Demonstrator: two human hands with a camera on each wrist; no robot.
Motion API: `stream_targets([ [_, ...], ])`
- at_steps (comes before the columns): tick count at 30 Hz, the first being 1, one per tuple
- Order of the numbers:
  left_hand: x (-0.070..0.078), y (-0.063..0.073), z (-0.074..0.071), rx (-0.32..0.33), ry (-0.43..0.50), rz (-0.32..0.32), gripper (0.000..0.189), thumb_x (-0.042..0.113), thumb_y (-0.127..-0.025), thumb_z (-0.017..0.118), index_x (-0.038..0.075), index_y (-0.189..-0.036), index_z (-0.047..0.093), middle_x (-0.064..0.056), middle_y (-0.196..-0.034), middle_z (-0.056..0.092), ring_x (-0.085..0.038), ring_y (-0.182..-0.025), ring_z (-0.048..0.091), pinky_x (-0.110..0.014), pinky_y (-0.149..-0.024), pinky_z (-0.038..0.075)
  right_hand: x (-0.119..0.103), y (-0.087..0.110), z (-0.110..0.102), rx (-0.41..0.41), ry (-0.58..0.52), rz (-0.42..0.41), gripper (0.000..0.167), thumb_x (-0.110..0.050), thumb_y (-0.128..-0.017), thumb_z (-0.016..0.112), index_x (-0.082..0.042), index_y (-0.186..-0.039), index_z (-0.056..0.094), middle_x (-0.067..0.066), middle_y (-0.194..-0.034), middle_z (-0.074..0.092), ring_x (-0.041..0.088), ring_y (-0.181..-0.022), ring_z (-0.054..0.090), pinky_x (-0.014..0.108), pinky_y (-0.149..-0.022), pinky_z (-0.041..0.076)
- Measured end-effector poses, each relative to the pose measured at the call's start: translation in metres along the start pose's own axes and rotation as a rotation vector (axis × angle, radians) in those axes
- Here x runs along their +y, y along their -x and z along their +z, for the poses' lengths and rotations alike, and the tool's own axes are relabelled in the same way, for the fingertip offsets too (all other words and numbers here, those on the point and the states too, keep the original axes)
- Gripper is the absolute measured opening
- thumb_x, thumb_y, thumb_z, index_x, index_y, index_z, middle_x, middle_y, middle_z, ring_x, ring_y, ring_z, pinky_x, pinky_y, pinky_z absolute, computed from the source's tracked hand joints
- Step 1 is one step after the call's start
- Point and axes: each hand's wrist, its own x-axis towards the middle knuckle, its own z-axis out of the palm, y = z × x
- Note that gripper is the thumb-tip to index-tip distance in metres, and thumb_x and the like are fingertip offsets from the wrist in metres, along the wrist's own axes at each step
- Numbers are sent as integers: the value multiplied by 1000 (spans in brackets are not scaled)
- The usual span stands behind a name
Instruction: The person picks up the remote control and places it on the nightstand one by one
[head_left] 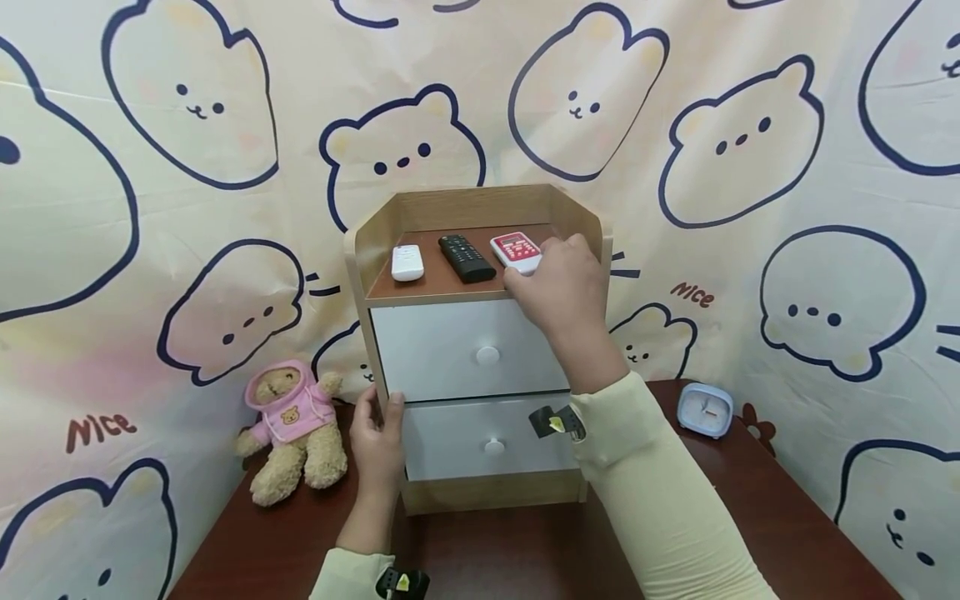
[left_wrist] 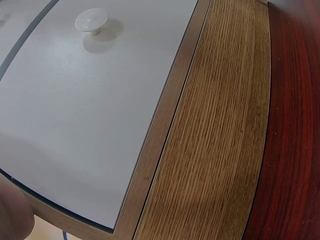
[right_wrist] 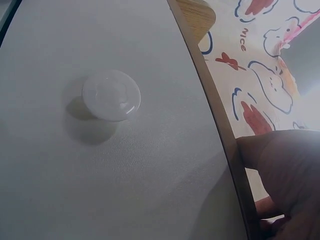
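Observation:
A small wooden cabinet [head_left: 468, 494] with two white drawers stands on the dark red-brown table. Lying on its top shelf are a small white remote [head_left: 407, 263], a black remote [head_left: 466, 258] and a white calculator [head_left: 516, 247] with a red key face. My right hand [head_left: 564, 287] holds the calculator by its near right end, thumb at the front edge. The right wrist view has that hand [right_wrist: 292, 180] at the cabinet's upper edge, the calculator hidden. My left hand [head_left: 377, 437] rests against the cabinet's left side, thumb at the front edge.
A teddy bear [head_left: 296, 429] in a pink hoodie sits left of the cabinet. At the right, a light blue clock [head_left: 705, 410] stands on the table [head_left: 780, 517]. Round white knobs [head_left: 487, 356] stick out from the drawers. Patterned cloth [head_left: 450, 67] hangs behind.

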Motion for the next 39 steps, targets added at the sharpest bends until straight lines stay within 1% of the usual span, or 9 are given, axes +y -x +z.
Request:
stream_targets([
  [5,0,3,0,2,-1,-10,39,15,-109,67,-3,-143,62,3,-116,64,-8,-108,59,-17,-92,46,0,0,0,-26,9,6,62,-47,-94,71,2,-131,70,18,-121,61,31,-103,62,42,-83,59],
  [10,-1,1,2,-33,-22,-27,42,21,-110,67,3,-147,61,-2,-126,64,-8,-115,58,-16,-95,46,4,-2,-4,-56,11,35,62,-47,-93,72,3,-130,71,18,-125,59,31,-105,61,42,-85,57],
  [13,-1,1,4,-46,-31,-32,43,21,-110,67,2,-147,61,-3,-127,64,-8,-115,58,-17,-94,47,7,-3,-6,-71,15,50,61,-46,-93,72,4,-129,71,19,-127,58,31,-107,60,42,-86,57],
  [19,-2,2,5,-33,-27,-29,42,19,-109,67,1,-146,61,3,-121,64,-7,-112,58,-18,-93,47,6,-2,-7,-93,6,57,65,-50,-95,73,4,-132,70,19,-131,56,32,-110,60,42,-86,58],
  [22,-3,3,4,-24,-34,-21,41,20,-109,67,1,-146,61,2,-122,64,-7,-112,58,-18,-93,46,5,-2,-6,-99,7,54,69,-53,-95,76,4,-134,69,20,-132,56,32,-110,60,42,-88,58],
  [26,-3,6,3,-12,-36,-20,41,19,-109,67,1,-145,62,-3,-124,65,-6,-112,58,-18,-94,46,4,-1,-5,-101,32,39,74,-57,-95,76,3,-138,68,20,-132,56,32,-111,60,42,-89,57],
  [32,-1,4,3,-28,-42,-19,41,20,-110,66,1,-146,61,-9,-129,65,-6,-114,58,-16,-95,46,8,3,-2,-59,4,9,83,-61,-97,75,3,-149,61,22,-134,55,32,-119,54,44,-94,54],
  [36,-3,1,6,-40,-40,-18,41,20,-110,65,1,-146,61,-6,-127,64,-6,-114,58,-16,-94,47,13,6,0,-13,-44,-10,85,-58,-99,74,3,-155,54,23,-138,53,33,-124,50,45,-96,53],
  [39,-4,1,8,-33,-36,-19,40,19,-110,66,1,-145,61,-3,-124,65,-7,-112,59,-17,-92,47,19,11,6,49,-127,-56,86,-53,-100,76,3,-159,50,23,-138,52,33,-125,48,45,-97,52],
])
